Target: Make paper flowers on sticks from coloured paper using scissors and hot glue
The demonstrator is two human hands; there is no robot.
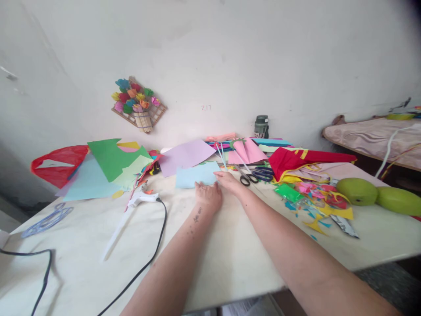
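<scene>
A light blue sheet of paper (186, 175) lies near the middle of the table. My left hand (208, 195) is at its near edge, back upward, with bent fingers closed on the paper. At the sheet's right edge, my right hand (229, 181) pinches the paper between thumb and fingers. Just beyond my right hand are black-handled scissors (249, 179) and a dark blue-handled pair (263, 174). A white glue gun (143, 199) with a glue stick and black cord lies left of my hands.
Colored paper sheets (108, 162) cover the back left; a lilac sheet (186, 156) lies behind my hands. Paper scraps (320, 195), a red cloth (296, 161) and green fruits (357, 191) are at right. A bottle (261, 127) stands by the wall. The black cord (144, 265) crosses the left front.
</scene>
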